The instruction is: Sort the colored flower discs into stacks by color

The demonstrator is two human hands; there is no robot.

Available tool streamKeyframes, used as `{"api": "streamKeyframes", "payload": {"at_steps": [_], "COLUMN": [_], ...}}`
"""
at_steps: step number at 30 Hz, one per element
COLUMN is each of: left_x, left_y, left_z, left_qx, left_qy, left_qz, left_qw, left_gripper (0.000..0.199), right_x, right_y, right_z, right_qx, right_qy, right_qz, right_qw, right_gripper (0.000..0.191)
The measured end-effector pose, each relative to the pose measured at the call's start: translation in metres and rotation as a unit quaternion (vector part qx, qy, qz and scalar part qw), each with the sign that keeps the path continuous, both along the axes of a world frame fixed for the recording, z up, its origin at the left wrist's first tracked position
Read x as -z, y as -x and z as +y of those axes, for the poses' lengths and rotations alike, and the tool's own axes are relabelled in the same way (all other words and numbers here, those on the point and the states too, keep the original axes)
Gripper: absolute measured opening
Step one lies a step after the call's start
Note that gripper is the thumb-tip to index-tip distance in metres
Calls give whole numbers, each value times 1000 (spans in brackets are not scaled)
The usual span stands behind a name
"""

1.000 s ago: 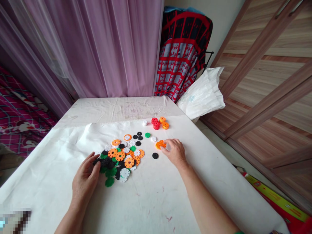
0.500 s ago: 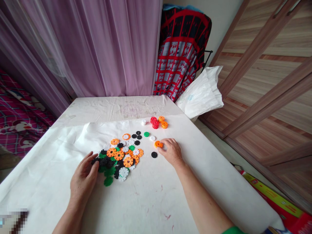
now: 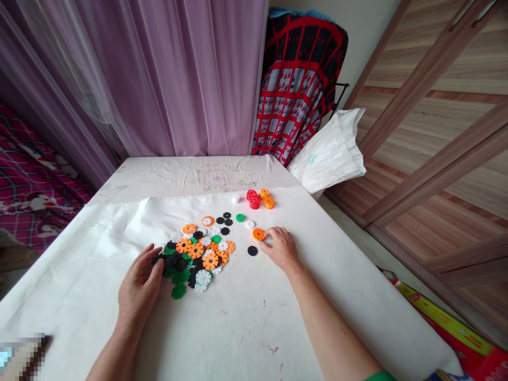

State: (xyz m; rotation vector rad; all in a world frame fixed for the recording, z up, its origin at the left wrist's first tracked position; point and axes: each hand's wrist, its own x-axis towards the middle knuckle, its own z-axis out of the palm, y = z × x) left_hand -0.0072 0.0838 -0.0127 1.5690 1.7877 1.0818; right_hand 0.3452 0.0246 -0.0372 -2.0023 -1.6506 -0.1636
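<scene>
Notched discs (image 3: 210,260) — orange, white, green and black — lie in a loose heap near the middle of the white-covered table (image 3: 222,333), between the person's two hands. Closest to me, a wide stretch of cloth with faint red marks (image 3: 273,350) opens between the forearms, and a green sleeve (image 3: 380,376) shows at the right arm. The left hand (image 3: 138,278) sits against the heap's left edge, thumb and fingers curved around black pieces; I can't tell whether they pinch any. A green disc (image 3: 179,291) forms the heap's near edge.

Across a gap of cloth to the right lies a black disc (image 3: 252,251), and just beyond it an orange stack (image 3: 258,234). The right hand (image 3: 282,247) has its bent thumb and fingers at that stack's right side — whether they grip it, I can't make out. Plenty of cloth runs from this hand to the table's right edge. Farther on stand a white stack (image 3: 250,224) and a green one (image 3: 240,217), then touching red stacks (image 3: 253,199) beside orange ones (image 3: 264,194). Past the table's far edge hangs a purple curtain (image 3: 206,79).
</scene>
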Motion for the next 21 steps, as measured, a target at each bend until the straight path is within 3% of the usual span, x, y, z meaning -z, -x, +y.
{"api": "streamKeyframes", "payload": {"at_steps": [9,14,17,21], "left_x": [5,1,1,2], "left_y": [1,-1,-1,0], "left_z": [1,2,2,2], "left_qx": [11,16,18,25], "left_qy": [-1,-4,-10,-19], "left_qz": [0,11,19,29], "left_qw": [1000,1000,1000,999], "left_gripper": [38,37,37,37], "right_x": [-5,-16,-20,-23], "right_y": [6,46,78,100], "right_z": [1,6,14,18], "right_qx": [12,-107,-177,-210], "right_qy": [-63,-61,-20,16], "right_qz": [0,11,11,3], "right_qw": [998,992,984,978], "right_gripper": [24,6,15,16]}}
